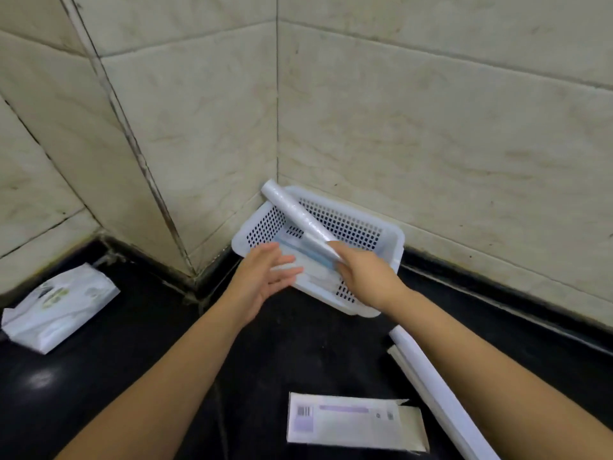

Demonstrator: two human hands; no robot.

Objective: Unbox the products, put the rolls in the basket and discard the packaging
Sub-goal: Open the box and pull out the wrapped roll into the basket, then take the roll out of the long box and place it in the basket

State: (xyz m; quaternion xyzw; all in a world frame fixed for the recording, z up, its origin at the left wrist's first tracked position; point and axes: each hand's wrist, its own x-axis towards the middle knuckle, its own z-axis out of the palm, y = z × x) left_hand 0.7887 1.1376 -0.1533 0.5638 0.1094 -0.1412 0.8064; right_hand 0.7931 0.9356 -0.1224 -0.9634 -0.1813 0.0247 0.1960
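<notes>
A white perforated basket (381, 234) sits on the black counter in the wall corner. My right hand (365, 277) grips the near end of a clear plastic-wrap roll (295, 214), which slants up and left over the basket. My left hand (265, 277) hovers open just left of it, palm turned inward, fingers over the basket's near rim. Flat white items lie inside the basket, partly hidden by my hands. An opened white box (355, 423) with a barcode lies flat on the counter near me. A long white box (438, 393) lies under my right forearm.
A white plastic packet (59, 307) lies on the counter at the far left. Tiled walls close in behind and beside the basket. The black counter (166, 343) stretches between my arms.
</notes>
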